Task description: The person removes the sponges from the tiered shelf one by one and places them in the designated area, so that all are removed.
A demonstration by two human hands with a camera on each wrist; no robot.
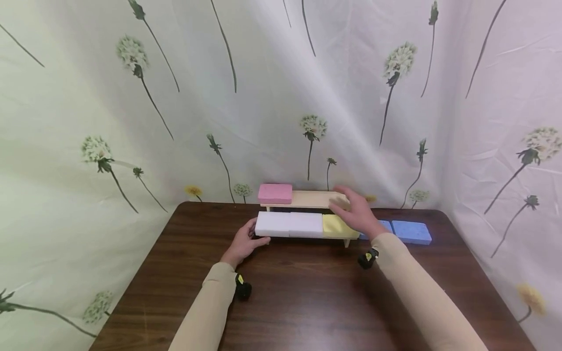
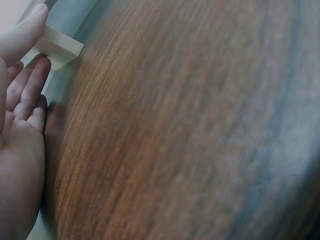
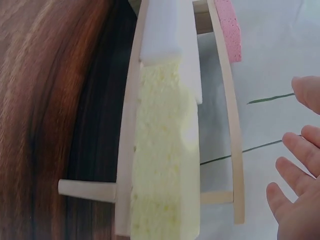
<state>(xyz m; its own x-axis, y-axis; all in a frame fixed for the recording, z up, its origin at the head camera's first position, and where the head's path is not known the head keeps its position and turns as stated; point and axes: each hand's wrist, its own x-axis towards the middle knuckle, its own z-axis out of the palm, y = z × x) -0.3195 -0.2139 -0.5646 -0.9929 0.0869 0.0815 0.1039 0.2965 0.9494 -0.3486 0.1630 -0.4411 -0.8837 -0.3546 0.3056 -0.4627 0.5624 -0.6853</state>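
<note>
A small two-tier wooden rack (image 1: pixel 311 198) stands at the back of the table. On its lower tier sit two white sponges, a left one (image 1: pixel 272 224) and a right one (image 1: pixel 306 225), then a yellow sponge (image 1: pixel 335 226). A pink sponge (image 1: pixel 275 194) lies at the upper tier's left end. My left hand (image 1: pixel 242 244) is at the lower tier's left end, thumb in front; the left wrist view shows its fingers loosely bent near a wooden leg (image 2: pixel 61 45). With fingers spread and holding nothing, my right hand (image 1: pixel 360 214) hovers by the upper tier's right end.
Two blue sponges lie on the table right of the rack: one (image 1: pixel 411 232) in full sight, the other (image 1: pixel 386 225) partly behind my right hand. The dark wooden table (image 1: pixel 298 292) meets a flower-printed curtain (image 1: pixel 272 107) at the back.
</note>
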